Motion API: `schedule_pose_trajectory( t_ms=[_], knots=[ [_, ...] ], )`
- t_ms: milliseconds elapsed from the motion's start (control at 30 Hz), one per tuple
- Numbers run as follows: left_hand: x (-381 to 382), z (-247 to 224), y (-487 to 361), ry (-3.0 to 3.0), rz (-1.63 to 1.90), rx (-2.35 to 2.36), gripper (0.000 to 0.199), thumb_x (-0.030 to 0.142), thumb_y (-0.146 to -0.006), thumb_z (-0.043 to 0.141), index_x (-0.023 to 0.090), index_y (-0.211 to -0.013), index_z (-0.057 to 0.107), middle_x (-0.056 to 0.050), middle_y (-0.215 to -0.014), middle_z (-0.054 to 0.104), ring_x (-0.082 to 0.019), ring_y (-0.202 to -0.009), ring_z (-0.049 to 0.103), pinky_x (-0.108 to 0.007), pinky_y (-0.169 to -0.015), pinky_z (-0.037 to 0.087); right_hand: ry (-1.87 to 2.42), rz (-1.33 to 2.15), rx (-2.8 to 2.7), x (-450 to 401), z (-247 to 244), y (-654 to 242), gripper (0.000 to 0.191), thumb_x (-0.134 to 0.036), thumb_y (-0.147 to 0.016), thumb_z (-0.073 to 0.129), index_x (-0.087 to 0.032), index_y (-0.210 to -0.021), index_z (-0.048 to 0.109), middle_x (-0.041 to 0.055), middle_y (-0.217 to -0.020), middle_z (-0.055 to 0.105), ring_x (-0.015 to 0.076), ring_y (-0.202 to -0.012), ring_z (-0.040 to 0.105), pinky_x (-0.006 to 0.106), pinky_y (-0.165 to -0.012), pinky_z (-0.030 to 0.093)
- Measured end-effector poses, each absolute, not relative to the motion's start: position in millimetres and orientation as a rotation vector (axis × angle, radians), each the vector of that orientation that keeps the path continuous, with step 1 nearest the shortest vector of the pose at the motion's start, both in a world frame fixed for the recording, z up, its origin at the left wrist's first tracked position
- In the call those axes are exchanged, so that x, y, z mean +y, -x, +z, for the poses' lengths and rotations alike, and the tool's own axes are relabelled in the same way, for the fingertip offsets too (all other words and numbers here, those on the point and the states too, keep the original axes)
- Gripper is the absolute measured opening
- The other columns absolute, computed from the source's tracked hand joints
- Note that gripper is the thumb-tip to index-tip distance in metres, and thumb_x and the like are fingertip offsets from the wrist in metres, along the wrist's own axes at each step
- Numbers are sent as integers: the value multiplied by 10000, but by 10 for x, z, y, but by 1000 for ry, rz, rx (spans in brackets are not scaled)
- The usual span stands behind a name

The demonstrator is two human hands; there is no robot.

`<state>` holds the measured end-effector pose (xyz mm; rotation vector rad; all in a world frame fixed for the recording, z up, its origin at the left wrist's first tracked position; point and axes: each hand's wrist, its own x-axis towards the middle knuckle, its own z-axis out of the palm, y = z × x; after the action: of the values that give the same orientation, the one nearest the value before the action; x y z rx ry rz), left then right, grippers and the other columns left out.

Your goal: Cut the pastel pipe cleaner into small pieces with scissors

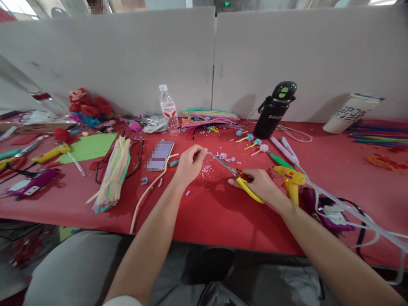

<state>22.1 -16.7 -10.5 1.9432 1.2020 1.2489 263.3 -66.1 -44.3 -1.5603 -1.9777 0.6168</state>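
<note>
blk flask [270,117] | wht cup [346,114] | clr btl [169,110] nr partition [127,59] | phone [162,155] on red tbl [210,225]

On the counter [219,221], a phone [160,156] lies left of centre, a bottle [168,111] behind it, a flask [274,111] upper right, a cup [348,114] farther right.

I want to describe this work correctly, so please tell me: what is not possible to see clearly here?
All in the head view:
- small piece at the left hand: too small, partly behind the fingers
- grip inside the handles of the scissors: covered by the right hand
- phone screen: partly blurred out
- purple pouch: partly under cables
- person: blurred, cut off by top edge
</note>
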Motion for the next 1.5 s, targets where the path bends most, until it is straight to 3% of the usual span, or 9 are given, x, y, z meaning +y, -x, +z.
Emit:
schedule_pose_trajectory(
  t_ms=[867,1500],
  knots=[
    [-172,-95,-222,-1954,1252,1199,266,375,-926,489,169,-768,551,7,-670,542,-120,-616,510,-242,-590,385,1558,621,-1984,-647,-473,-2642,580,-690,-703,618,-186,-572,363,-45,-564,291,93,-551,242,222,-455,222],
    [-165,-105,-219,-1955,1258,1192,258,360,-926,495,171,-758,544,13,-658,531,-117,-605,500,-243,-579,376,1580,611,-1972,-648,-463,-2635,557,-619,-705,665,-183,-569,346,-52,-565,268,89,-555,236,221,-460,204]
  ],
)
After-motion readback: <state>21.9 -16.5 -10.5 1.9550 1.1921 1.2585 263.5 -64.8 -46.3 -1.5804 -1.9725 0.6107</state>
